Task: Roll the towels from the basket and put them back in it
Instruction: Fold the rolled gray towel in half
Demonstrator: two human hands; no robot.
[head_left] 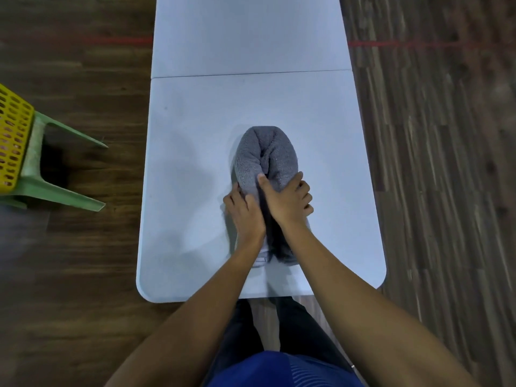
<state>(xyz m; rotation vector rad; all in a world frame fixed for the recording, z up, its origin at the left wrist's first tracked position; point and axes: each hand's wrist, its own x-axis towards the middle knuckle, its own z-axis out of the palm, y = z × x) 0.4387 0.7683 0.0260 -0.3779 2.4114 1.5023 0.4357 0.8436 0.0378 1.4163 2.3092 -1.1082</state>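
While left hand grips towel, right hand clasps it; thumb atop.

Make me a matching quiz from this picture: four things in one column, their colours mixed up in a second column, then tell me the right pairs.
Things:
1. towel
2. basket
3. stool
4. table

Colours:
A. green
B. grey
C. pale white
D. yellow

Right pairs: 1-B, 2-D, 3-A, 4-C.
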